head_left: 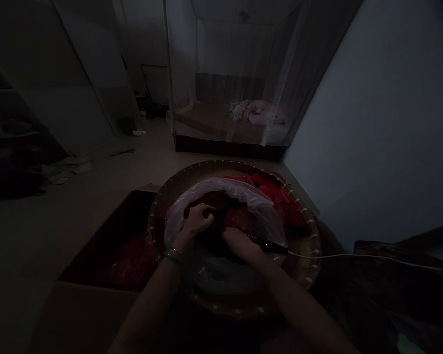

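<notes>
The scene is very dark. My left hand (pixel 199 220) reaches over the opening of a clear plastic bag (pixel 221 184), its thumb and forefinger curled together; anything between them is lost in shadow. Close beside it is my right hand (pixel 239 241), with its fingertips hidden in the dark. A slim black corded tool (pixel 271 246) with a small red light runs along the far side of this hand, which appears closed around it. Red pieces (pixel 238 219) lie inside the bag, their kind unclear. The bag rests in a round woven bamboo tray (pixel 313 236).
More red pieces (pixel 269 187) lie at the tray's far right. A white cord (pixel 328 256) stretches right from the tool. An open cardboard box (pixel 92 290) with red contents stands at the left. A netted bed (pixel 221 128) is beyond; a pale wall (pixel 384 123) rises right.
</notes>
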`<state>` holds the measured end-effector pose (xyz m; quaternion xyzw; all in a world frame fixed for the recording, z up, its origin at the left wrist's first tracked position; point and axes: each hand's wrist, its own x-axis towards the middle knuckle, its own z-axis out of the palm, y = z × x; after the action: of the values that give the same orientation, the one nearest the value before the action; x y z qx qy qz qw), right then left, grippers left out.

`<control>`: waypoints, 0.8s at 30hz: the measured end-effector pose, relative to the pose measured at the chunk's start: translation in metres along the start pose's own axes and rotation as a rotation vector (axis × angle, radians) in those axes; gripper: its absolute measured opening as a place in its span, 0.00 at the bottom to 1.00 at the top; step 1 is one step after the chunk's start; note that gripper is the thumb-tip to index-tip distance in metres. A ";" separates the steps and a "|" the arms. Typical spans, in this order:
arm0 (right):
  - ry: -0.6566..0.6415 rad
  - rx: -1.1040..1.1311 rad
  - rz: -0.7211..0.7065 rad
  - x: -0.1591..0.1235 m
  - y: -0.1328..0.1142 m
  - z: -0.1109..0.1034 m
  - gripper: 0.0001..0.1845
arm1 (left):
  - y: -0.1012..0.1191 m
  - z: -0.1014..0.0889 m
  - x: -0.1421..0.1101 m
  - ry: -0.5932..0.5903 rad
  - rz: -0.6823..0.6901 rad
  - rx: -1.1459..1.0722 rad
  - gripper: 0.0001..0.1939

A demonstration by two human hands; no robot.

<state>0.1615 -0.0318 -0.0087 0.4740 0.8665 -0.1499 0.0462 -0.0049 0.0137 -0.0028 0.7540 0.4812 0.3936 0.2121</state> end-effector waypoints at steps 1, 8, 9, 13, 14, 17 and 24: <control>0.027 0.012 0.010 -0.001 0.004 -0.002 0.18 | -0.001 0.001 0.000 -0.005 -0.006 -0.012 0.15; 0.558 0.533 0.039 -0.009 0.023 -0.029 0.07 | 0.000 0.006 -0.001 -0.045 -0.064 -0.101 0.15; 0.642 0.629 0.050 -0.010 0.021 -0.033 0.07 | 0.001 0.006 -0.001 -0.057 -0.062 -0.115 0.15; 0.742 0.852 0.060 -0.009 0.009 -0.040 0.09 | 0.001 0.009 -0.002 -0.078 -0.045 -0.142 0.15; 0.729 0.874 0.047 -0.008 0.007 -0.039 0.09 | 0.001 0.010 -0.002 -0.074 -0.042 -0.146 0.15; 0.685 0.939 0.002 -0.004 0.006 -0.034 0.11 | 0.000 0.010 -0.002 -0.070 -0.045 -0.167 0.14; 0.674 1.130 -0.028 -0.001 0.010 -0.027 0.15 | 0.005 0.007 -0.002 -0.080 -0.019 -0.176 0.15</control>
<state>0.1721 -0.0192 0.0154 0.4349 0.6275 -0.4257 -0.4856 0.0030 0.0100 -0.0045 0.7428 0.4432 0.4020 0.3004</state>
